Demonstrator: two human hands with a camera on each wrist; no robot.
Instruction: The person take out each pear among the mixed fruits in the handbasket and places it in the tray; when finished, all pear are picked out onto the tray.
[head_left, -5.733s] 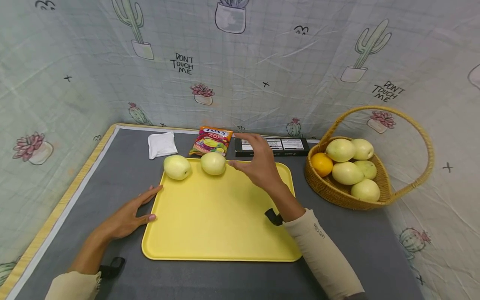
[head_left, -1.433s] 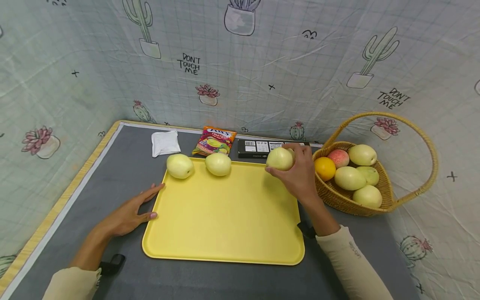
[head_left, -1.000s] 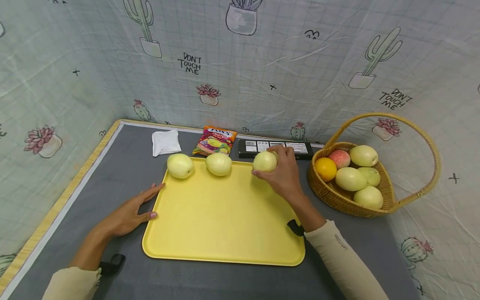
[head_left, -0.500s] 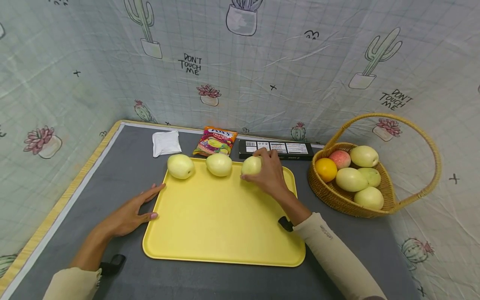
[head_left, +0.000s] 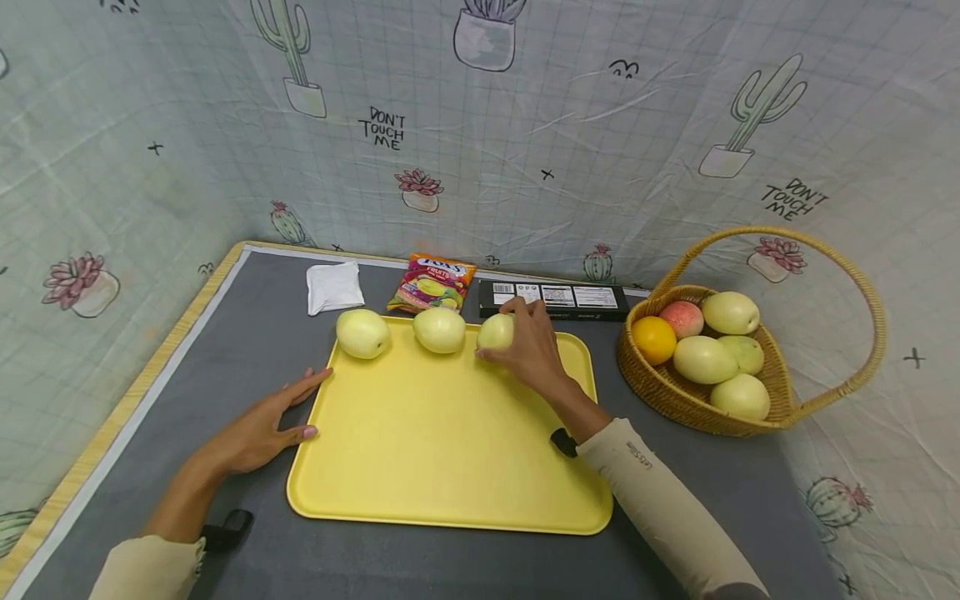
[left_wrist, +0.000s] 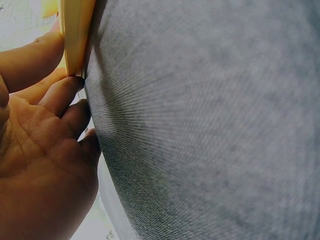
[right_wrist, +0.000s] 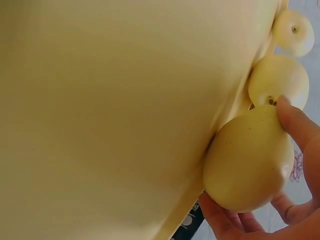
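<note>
My right hand [head_left: 528, 346] holds a pale yellow-green, smooth, oval fruit [head_left: 495, 332] at the tray's far edge, thumb on one side and fingers on the other. In the right wrist view this fruit [right_wrist: 250, 160] sits low against the yellow tray surface [right_wrist: 115, 110]. Two more such fruits, one in the middle [head_left: 439, 330] and one at the far left corner [head_left: 363, 334], line up beside it on the yellow tray [head_left: 442, 450]. My left hand [head_left: 258, 432] touches the tray's left edge with extended fingers; the left wrist view shows its fingertips beside the rim [left_wrist: 77, 37].
A wicker basket [head_left: 660, 398] with a tall handle stands right of the tray, holding an orange [head_left: 653, 340], a peach [head_left: 682, 319] and several pale fruits. Behind the tray lie a white packet [head_left: 334, 288], a candy bag [head_left: 432, 283] and a black box [head_left: 592, 302].
A third pale fruit has left the basket in my right hand and come left and down to the tray, beside the other two. A peach now shows in the basket. My left hand stays put.
</note>
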